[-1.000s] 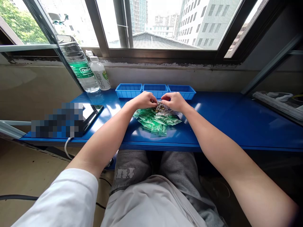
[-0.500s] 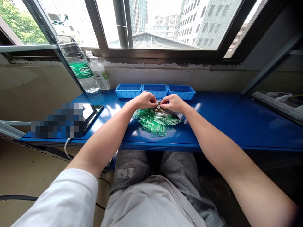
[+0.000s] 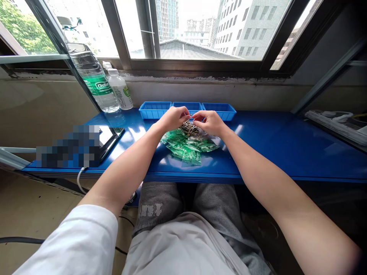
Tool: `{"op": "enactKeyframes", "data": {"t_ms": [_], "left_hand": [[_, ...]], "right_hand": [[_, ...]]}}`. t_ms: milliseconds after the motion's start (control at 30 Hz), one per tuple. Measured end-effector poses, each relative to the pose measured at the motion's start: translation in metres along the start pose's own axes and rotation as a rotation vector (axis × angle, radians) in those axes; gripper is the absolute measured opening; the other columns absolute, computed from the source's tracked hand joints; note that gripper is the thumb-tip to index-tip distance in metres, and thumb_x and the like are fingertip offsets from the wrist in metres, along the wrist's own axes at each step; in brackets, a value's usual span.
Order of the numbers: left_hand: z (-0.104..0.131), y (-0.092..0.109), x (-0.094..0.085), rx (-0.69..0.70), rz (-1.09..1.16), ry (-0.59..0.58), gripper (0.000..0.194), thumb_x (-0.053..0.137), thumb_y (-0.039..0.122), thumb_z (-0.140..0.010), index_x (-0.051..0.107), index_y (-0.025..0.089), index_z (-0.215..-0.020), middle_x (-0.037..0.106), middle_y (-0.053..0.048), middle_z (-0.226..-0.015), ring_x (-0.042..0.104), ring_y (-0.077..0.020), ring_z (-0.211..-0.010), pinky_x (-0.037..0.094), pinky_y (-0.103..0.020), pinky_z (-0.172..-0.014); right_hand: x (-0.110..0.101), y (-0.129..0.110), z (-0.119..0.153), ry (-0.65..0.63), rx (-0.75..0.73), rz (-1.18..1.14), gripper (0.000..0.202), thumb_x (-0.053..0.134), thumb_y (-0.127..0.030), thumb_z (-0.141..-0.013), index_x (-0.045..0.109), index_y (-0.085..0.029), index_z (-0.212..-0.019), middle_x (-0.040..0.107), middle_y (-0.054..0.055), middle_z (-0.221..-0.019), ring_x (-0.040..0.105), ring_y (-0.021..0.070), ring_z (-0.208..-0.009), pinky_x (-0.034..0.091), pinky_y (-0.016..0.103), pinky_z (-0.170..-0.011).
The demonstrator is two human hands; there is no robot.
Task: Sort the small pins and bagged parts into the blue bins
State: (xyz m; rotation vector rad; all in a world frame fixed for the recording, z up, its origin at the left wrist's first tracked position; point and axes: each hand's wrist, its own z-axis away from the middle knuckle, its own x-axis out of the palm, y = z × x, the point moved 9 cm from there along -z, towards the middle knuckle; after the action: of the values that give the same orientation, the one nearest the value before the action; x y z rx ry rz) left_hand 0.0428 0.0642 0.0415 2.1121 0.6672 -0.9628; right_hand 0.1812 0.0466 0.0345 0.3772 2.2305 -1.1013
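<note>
My left hand (image 3: 175,118) is closed in a pinch just above a pile of thin metal pieces that look like screws (image 3: 190,130). Facing it, my right hand (image 3: 210,122) has its fingers bent together, fingertips close to those of the left. Something small and thin shows between the two sets of fingertips, too tiny to name. Beneath and in front of the metal pile lie several green clear plastic bags (image 3: 186,149), spread out in a fan on the blue tabletop (image 3: 272,149).
Three blue bins (image 3: 155,110) stand in a row behind my hands. At the back left are a large water bottle (image 3: 99,84) and a smaller bottle (image 3: 122,91). A dark flat device (image 3: 113,141) and a blurred-out patch lie left, with a white cable (image 3: 80,179) hanging over the edge.
Both hands have risen slightly and moved back from the metal pile, uncovering more of it. The fingertips have come closer together. The bags and bins stay put.
</note>
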Motion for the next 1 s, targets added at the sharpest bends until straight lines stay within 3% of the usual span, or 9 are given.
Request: {"op": "enactKeyframes", "data": {"t_ms": [133, 267, 600, 833, 1000], "left_hand": [[0.000, -0.002, -0.008, -0.056, 0.021, 0.071, 0.017, 0.067, 0.030, -0.094, 0.073, 0.017, -0.101, 0.073, -0.001, -0.075, 0.063, -0.0154, -0.068, 0.046, -0.027, -0.070], [0.003, -0.001, -0.013, -0.085, 0.086, 0.110, 0.030, 0.072, 0.026, -0.092, 0.066, 0.016, -0.121, 0.070, 0.002, -0.074, 0.063, -0.0147, -0.068, 0.047, -0.027, -0.073], [0.003, 0.003, -0.011, -0.050, 0.071, 0.103, 0.031, 0.073, 0.029, -0.094, 0.062, 0.020, -0.122, 0.072, 0.003, -0.077, 0.066, -0.0143, -0.073, 0.049, -0.027, -0.078], [0.004, 0.005, -0.009, -0.028, 0.092, 0.091, 0.031, 0.072, 0.029, -0.093, 0.062, 0.020, -0.121, 0.075, 0.001, -0.082, 0.067, -0.0145, -0.074, 0.048, -0.026, -0.075], [0.004, 0.008, -0.010, -0.040, 0.062, 0.070, 0.040, 0.074, 0.032, -0.091, 0.062, 0.018, -0.126, 0.077, -0.001, -0.089, 0.070, -0.0169, -0.080, 0.049, -0.027, -0.075]], "right_hand": [[0.004, -0.006, 0.002, -0.042, -0.029, -0.096, 0.048, 0.066, -0.025, -0.082, 0.076, -0.016, -0.128, 0.081, 0.010, -0.110, 0.072, 0.0218, -0.090, 0.057, 0.033, -0.078], [0.004, -0.008, 0.003, -0.033, -0.035, -0.175, 0.065, 0.068, -0.027, -0.079, 0.066, -0.014, -0.143, 0.076, 0.014, -0.127, 0.071, 0.0217, -0.091, 0.061, 0.037, -0.082], [0.009, -0.010, 0.003, -0.117, -0.027, -0.234, 0.063, 0.067, -0.029, -0.076, 0.071, -0.018, -0.138, 0.073, 0.010, -0.136, 0.073, 0.0241, -0.098, 0.063, 0.040, -0.088], [0.007, -0.008, 0.003, -0.102, -0.017, -0.181, 0.069, 0.066, -0.028, -0.076, 0.067, -0.016, -0.144, 0.069, 0.012, -0.144, 0.070, 0.0311, -0.120, 0.061, 0.041, -0.091], [-0.009, 0.005, -0.002, 0.039, 0.053, -0.003, 0.071, 0.065, -0.027, -0.078, 0.064, -0.011, -0.147, 0.067, 0.015, -0.146, 0.064, 0.0337, -0.134, 0.057, 0.045, -0.104]]}}
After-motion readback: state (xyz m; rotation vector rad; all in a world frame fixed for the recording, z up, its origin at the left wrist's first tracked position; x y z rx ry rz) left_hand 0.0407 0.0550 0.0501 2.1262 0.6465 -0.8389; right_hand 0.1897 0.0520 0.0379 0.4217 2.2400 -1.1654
